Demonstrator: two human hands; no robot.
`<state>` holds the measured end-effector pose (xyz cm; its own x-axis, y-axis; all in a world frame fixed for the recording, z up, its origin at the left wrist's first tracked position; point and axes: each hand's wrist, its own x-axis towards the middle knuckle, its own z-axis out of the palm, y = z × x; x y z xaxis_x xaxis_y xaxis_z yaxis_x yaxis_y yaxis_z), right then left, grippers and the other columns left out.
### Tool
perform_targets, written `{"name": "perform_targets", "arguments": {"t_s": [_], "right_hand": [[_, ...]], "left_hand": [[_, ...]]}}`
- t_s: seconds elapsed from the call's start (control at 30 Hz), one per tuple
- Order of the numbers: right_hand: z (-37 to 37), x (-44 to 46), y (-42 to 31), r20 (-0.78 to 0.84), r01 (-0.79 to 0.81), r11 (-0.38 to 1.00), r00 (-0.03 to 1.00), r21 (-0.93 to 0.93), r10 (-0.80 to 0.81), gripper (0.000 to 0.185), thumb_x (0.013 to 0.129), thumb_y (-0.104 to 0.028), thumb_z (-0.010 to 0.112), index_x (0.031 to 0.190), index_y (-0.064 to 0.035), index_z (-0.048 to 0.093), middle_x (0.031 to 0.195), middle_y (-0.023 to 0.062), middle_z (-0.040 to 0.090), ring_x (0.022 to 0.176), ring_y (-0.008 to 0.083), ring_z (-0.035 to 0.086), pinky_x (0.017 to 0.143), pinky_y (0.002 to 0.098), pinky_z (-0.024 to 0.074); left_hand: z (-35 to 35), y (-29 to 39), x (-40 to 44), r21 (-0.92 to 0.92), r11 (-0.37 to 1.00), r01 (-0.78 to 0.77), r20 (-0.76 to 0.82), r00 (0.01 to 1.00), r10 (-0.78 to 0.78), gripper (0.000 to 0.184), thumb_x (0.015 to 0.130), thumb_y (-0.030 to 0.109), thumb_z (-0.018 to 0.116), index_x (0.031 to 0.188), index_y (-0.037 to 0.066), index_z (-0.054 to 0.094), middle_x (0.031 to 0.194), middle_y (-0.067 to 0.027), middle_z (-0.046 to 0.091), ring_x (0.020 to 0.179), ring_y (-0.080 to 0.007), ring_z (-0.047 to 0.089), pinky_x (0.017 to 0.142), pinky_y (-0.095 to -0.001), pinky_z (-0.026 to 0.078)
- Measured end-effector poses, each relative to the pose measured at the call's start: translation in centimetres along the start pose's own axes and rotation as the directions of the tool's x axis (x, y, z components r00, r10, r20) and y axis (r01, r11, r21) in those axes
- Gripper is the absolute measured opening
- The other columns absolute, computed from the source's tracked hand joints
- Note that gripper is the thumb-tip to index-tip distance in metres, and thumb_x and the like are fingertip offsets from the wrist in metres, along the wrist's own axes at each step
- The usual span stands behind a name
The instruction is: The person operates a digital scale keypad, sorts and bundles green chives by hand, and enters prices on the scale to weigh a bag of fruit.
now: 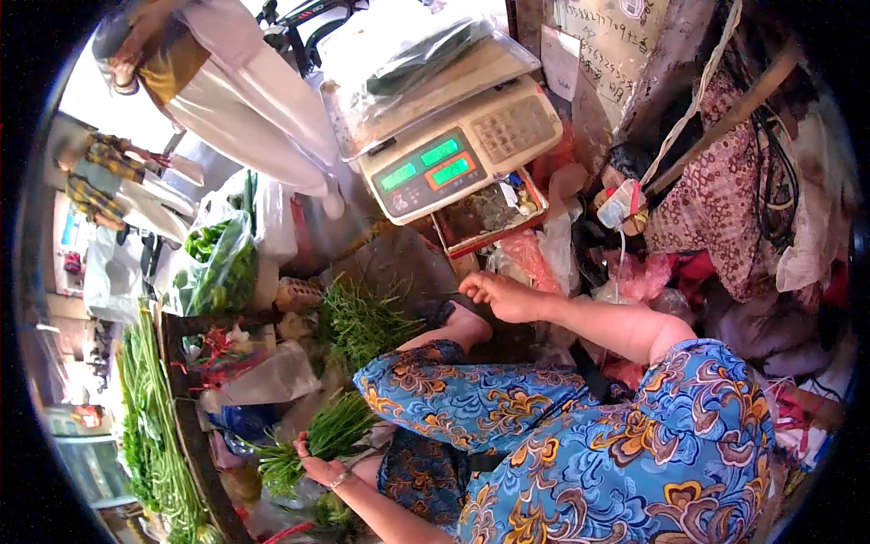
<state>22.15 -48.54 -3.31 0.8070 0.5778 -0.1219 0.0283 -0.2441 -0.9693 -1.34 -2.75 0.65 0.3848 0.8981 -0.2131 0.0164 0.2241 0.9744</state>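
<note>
My left hand (pixel 323 469) is closed around a bunch of thin green stalks (pixel 340 428) at the lower left, close to my knee. A bracelet is on that wrist. My right hand (pixel 504 296) is raised over my lower leg, its fingers curled and pinched together. Whether anything small is between them I cannot make out. A loose heap of similar fine greens (pixel 364 317) lies on the ground beside my foot, between the two hands.
A digital scale (pixel 462 150) with a plastic-wrapped green item on its pan stands ahead, above an open drawer (pixel 494 218). Bagged leafy greens (pixel 216 258) and long stalks (pixel 149 426) lie left, past a dark frame (pixel 195 435). People stand beyond. Bags and cloth crowd the right.
</note>
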Motion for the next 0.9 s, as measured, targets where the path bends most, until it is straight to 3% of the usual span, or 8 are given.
{"name": "perform_targets", "arguments": {"t_s": [0.3,0.47,0.63,0.7,0.77,0.8,0.87,0.9], "right_hand": [[1.8,0.9,0.3,0.025,-0.031,0.995,0.999,-0.094,0.033,0.025,0.08,0.001,0.049,0.103,-0.0036,0.058,0.097,0.015,0.062,0.095,0.0294,0.059,0.081,0.0387,0.0474],[3.2,3.7,-1.3,-0.034,0.307,0.932,0.947,-0.195,-0.32,0.013,0.084,-0.01,0.053,0.093,-0.004,0.061,0.087,0.0135,0.06,0.084,0.0314,0.059,0.076,0.0405,0.0468],[6.4,8.7,-5.1,0.022,0.399,0.885,0.913,-0.241,-0.406,0.022,0.087,-0.026,0.056,0.081,-0.0068,0.065,0.08,0.0101,0.058,0.08,0.0298,0.057,0.074,0.0412,0.0428],[8.3,10.9,-7.2,0.129,0.432,0.494,0.836,-0.755,-0.533,0.026,0.085,-0.033,0.06,0.081,-0.0077,0.066,0.08,0.0087,0.057,0.079,0.0253,0.057,0.076,0.0398,0.0387],[10.3,12.9,-7.5,0.268,0.495,0.45,0.836,-0.743,-0.479,0.029,0.084,-0.039,0.057,0.072,-0.0145,0.066,0.07,0.0064,0.057,0.077,0.0251,0.057,0.071,0.0419,0.0376],[12.0,12.3,-7.6,0.315,0.536,0.457,0.821,-0.709,-0.475,0.025,0.084,-0.035,0.057,0.072,-0.0142,0.065,0.072,0.0066,0.057,0.078,0.0252,0.057,0.072,0.0417,0.0374],[13.7,12.7,-6.9,0.351,0.572,0.51,0.811,-0.642,-0.468,0.014,0.083,-0.024,0.058,0.077,-0.0131,0.063,0.079,0.0071,0.058,0.08,0.0253,0.058,0.073,0.0419,0.0373],[14.5,12.8,-6.9,0.362,0.587,0.524,0.803,-0.617,-0.474,0.009,0.081,-0.021,0.06,0.083,-0.0118,0.063,0.083,0.0072,0.057,0.083,0.0268,0.058,0.076,0.0433,0.0378]], "left_hand": [[2.2,1.7,-2.1,-0.062,0.996,0.063,-0.031,0.997,-0.065,0.02,0.089,0.023,0.057,0.09,0.005,0.067,0.092,-0.0027,0.062,0.089,-0.017,0.058,0.083,-0.0323,0.047],[1.9,1.2,-1.5,-0.064,0.998,0.013,0.02,1.0,-0.012,0.022,0.09,0.023,0.055,0.097,0.005,0.066,0.099,-0.0034,0.062,0.092,-0.0175,0.058,0.085,-0.0322,0.046],[5.1,3.7,-3.0,0.02,0.992,-0.121,0.109,0.987,0.118,0.028,0.091,0.019,0.05,0.109,0.002,0.062,0.112,-0.006,0.06,0.106,-0.018,0.055,0.095,-0.0327,0.042],[5.4,5.0,-1.7,-0.029,0.993,-0.114,0.08,0.99,0.116,0.031,0.09,0.014,0.048,0.115,-0.001,0.059,0.112,-0.006,0.061,0.107,-0.0178,0.055,0.098,-0.0333,0.039],[4.1,5.3,0.1,0.403,0.759,-0.511,0.276,0.859,0.432,0.028,0.092,0.018,0.05,0.112,0.001,0.059,0.107,-0.0043,0.061,0.101,-0.0178,0.056,0.094,-0.0329,0.042],[3.7,6.3,-0.2,0.419,0.769,-0.482,0.28,0.875,0.396,0.028,0.092,0.018,0.05,0.112,0.001,0.059,0.107,-0.0043,0.061,0.101,-0.0178,0.056,0.094,-0.0329,0.042],[6.0,7.5,-0.4,-0.056,0.998,-0.001,0.128,0.992,0.008,0.027,0.093,0.027,0.048,0.106,0.008,0.061,0.105,-0.0023,0.059,0.093,-0.0174,0.057,0.084,-0.0338,0.047],[6.9,7.7,-0.4,-0.006,0.999,-0.042,0.124,0.991,0.042,0.026,0.093,0.027,0.048,0.106,0.009,0.06,0.107,-0.0016,0.058,0.095,-0.0172,0.056,0.086,-0.0339,0.047]]}}
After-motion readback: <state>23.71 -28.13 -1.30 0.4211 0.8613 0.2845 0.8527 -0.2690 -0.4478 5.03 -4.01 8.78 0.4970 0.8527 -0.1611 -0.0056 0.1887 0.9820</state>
